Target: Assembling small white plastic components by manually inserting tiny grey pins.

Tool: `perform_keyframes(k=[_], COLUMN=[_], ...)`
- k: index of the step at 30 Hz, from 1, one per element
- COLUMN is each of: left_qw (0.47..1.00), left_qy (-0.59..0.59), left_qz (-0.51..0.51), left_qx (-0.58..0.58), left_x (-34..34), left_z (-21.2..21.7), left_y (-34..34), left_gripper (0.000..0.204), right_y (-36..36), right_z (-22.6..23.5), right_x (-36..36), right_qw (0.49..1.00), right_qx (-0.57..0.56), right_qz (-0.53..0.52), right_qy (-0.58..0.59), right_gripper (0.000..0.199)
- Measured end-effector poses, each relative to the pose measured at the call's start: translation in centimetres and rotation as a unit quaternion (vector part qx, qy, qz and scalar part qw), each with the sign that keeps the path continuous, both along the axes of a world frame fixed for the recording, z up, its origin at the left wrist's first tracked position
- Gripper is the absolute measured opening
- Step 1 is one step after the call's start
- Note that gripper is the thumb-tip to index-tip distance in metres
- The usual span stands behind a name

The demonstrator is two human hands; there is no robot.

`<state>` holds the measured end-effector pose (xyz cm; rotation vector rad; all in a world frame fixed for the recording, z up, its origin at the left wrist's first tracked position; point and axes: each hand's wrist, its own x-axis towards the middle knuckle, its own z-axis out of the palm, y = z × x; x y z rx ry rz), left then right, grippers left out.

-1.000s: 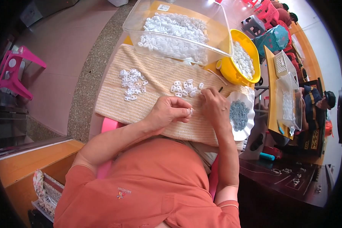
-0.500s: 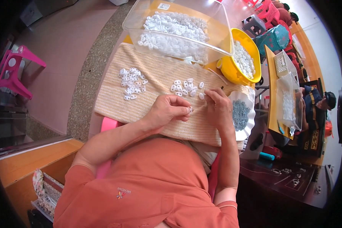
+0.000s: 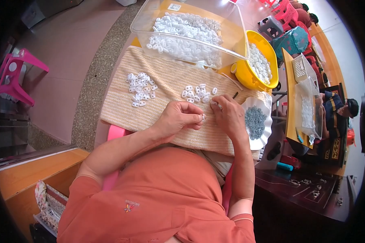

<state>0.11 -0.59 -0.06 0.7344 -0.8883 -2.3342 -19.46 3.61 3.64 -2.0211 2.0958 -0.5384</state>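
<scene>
My left hand [image 3: 181, 117] is closed in a pinch over the striped cloth, with a small white plastic piece [image 3: 203, 118] at the thumb and fingertip. To its right, my right hand [image 3: 230, 116] reaches down with its fingertips closed round a white oval piece, which they mostly cover. Beyond the hands lies a loose group of white oval two-holed pieces [image 3: 196, 93]. A denser pile of similar white pieces [image 3: 141, 86] rests farther left. Beside my right wrist is a white fluted dish [image 3: 265, 106] of small grey-blue parts [image 3: 254, 122].
A clear plastic bin [image 3: 190, 52] of white pieces stands at the back of the beige cloth [image 3: 121, 106]. Right of it is a yellow basin [image 3: 244, 73] with more. A pink stool [image 3: 18, 77] stands left on the floor; people sit at a table [image 3: 290, 117] at right.
My right hand has moved slightly left and down onto the oval piece that lay by its fingertips. The left hand stays in place with its pinch.
</scene>
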Motion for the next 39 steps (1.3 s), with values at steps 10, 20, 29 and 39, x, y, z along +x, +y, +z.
perform_keyframes(k=[10, 20, 29, 39], left_qw=[1.000, 1.000, 1.000, 1.000], left_qy=[0.000, 0.007, 0.006, -0.006], left_qz=[-0.004, -0.007, -0.004, 0.000], left_qx=[0.004, 0.000, 0.002, 0.009], left_x=[0.0, 0.1, 0.1, 0.2], left_z=[0.2, 0.2, 0.2, 0.1], left_y=[0.0, -0.1, -0.1, -0.2], left_gripper=[0.016, 0.013, 0.013, 0.015], right_y=[0.0, -1.1, -0.9, 1.1], right_z=[0.1, 0.4, -0.2, -1.0], right_x=[-1.2, -1.4, -0.9, -0.6], right_qw=[0.996, 0.996, 0.996, 0.984], right_qx=[-0.016, 0.002, 0.003, -0.030], right_qz=[0.039, 0.084, 0.079, 0.030], right_qy=[-0.074, 0.039, 0.035, -0.174], right_gripper=[0.016, 0.022, 0.021, 0.026])
